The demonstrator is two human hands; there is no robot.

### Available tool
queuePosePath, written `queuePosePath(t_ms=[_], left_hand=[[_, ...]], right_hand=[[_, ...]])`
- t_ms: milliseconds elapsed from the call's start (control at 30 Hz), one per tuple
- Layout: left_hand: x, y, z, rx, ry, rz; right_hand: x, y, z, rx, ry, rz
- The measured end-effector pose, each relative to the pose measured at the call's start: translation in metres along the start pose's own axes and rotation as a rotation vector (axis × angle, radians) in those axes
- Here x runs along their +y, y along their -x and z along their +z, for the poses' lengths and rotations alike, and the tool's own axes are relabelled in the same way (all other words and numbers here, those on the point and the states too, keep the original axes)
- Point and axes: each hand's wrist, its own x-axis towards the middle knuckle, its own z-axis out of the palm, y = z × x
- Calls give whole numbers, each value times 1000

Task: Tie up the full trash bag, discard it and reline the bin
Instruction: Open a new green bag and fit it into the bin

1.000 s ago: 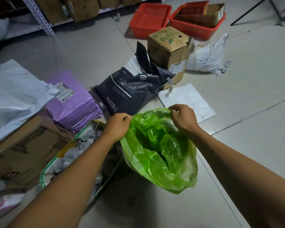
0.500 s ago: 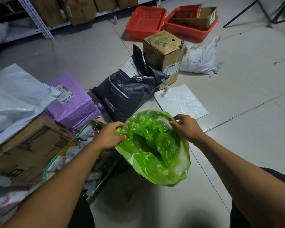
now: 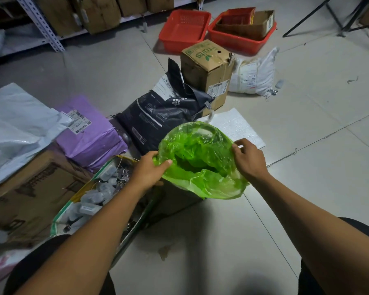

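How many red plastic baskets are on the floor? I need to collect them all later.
2: an empty left basket near the shelving, and a right basket beside it holding a cardboard box and a smaller red item, possibly a third basket.

pale tiled floor (image 3: 307, 128) with dark grout lines, dimly lit. beyond the cardboard box (image 3: 207, 69) printed with green letters stand two red plastic baskets (image 3: 183, 30), and farther back left a perforated metal shelf rack (image 3: 41, 22) holding brown cartons. black tripod legs (image 3: 311, 15) at its far right.
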Motion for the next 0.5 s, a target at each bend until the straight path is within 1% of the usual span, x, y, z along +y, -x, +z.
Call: queuePosePath(t_ms=[100, 167, 233, 300, 367, 500], left_hand=[[5, 8, -8, -103, 12, -29], [6, 12, -13, -206, -12, -27], [4, 13, -15, -273, -27, -11], [0, 13, -14, -298, 6, 3], [-2, 14, -14, -288, 43, 9], [-6, 13, -15, -269, 69, -28]], right_hand=[[1, -4, 1, 42, 7, 34], [1, -6, 2, 39, 19, 42], [2, -6, 3, 34, 24, 47], [2, -5, 4, 19, 35, 44], [3, -4, 5, 7, 33, 42], [1, -2, 3, -1, 4, 56]])
